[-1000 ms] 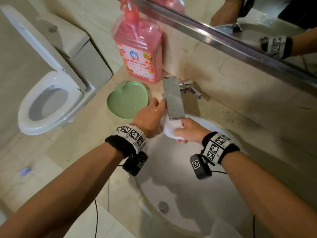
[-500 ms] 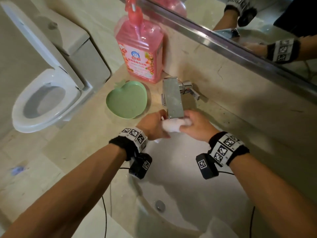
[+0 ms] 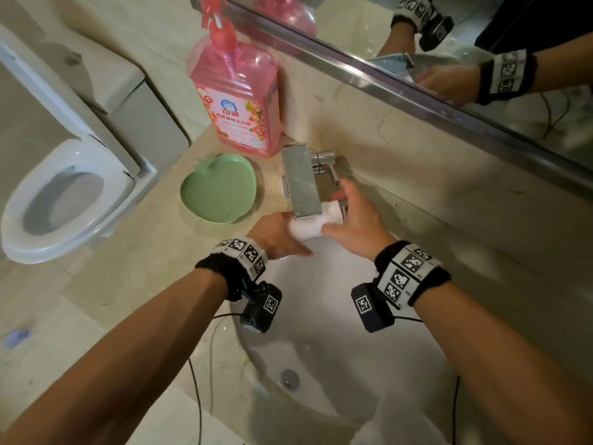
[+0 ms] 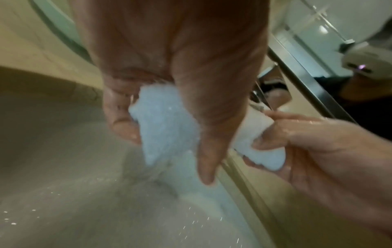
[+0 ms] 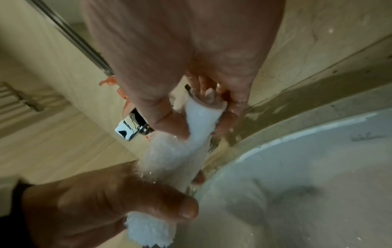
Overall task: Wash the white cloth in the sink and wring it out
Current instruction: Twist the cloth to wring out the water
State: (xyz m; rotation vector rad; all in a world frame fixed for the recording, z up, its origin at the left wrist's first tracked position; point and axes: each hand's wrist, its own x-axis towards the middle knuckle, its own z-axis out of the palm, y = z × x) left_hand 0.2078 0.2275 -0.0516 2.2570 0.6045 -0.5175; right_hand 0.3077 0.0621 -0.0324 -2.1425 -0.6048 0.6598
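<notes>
The cloth [image 3: 316, 221], soft wet terry rolled into a short sausage, sits under the flat chrome tap [image 3: 301, 183] above the sink [image 3: 321, 316], likely so squeezed water drains into the smooth white bowl. Left hand [image 3: 276, 234] and right hand [image 3: 359, 224] each have a grip curled round one end.
</notes>
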